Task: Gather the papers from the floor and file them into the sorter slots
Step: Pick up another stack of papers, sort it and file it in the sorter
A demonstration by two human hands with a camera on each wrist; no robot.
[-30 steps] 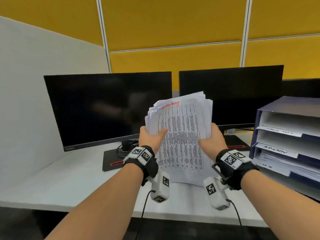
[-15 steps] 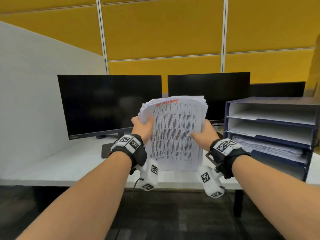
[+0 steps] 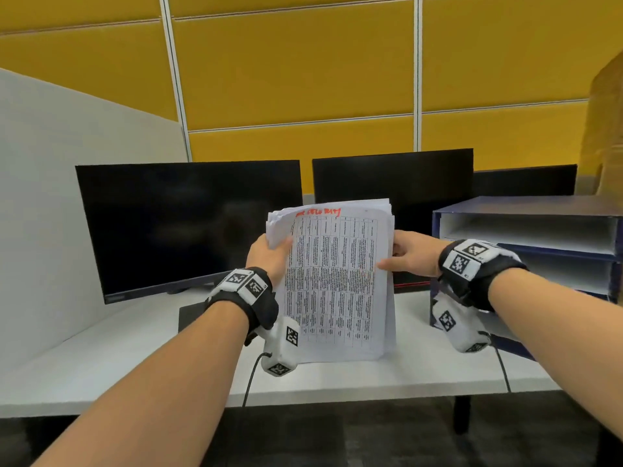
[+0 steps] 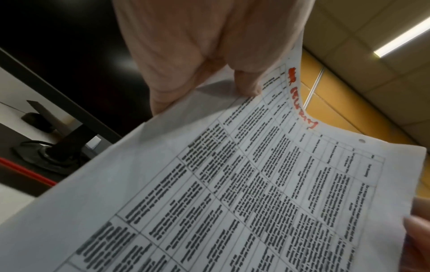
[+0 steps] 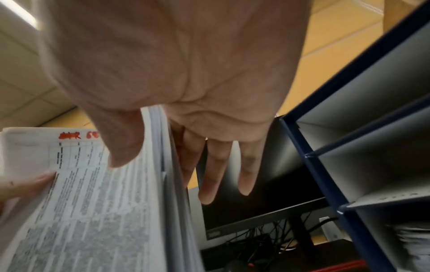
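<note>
A thick stack of printed papers (image 3: 333, 281), with red handwriting on the top sheet, stands upright above the white desk (image 3: 101, 358). My left hand (image 3: 269, 254) grips its left edge, thumb on the front sheets. My right hand (image 3: 404, 254) pinches the right edge, thumb in front and fingers behind. In the left wrist view the top sheet (image 4: 256, 184) fills the frame under my left hand (image 4: 209, 73). The right wrist view shows the stack's edge (image 5: 160, 156) between thumb and fingers of my right hand (image 5: 186, 92). The blue sorter (image 3: 526, 210) stands at the right, beside my right wrist.
Two dark monitors (image 3: 188, 224) (image 3: 391, 176) stand behind the papers, with a white partition (image 3: 50, 197) to the left. The sorter's upper slots (image 5: 372, 110) look empty and a lower one holds papers (image 5: 409, 237). Dark floor (image 3: 320, 439) lies in front of the desk.
The view has pulled back from the desk and turned right, bringing the sorter closer to my right hand. My left thumb has slid to lift the front sheets' left edge.
</note>
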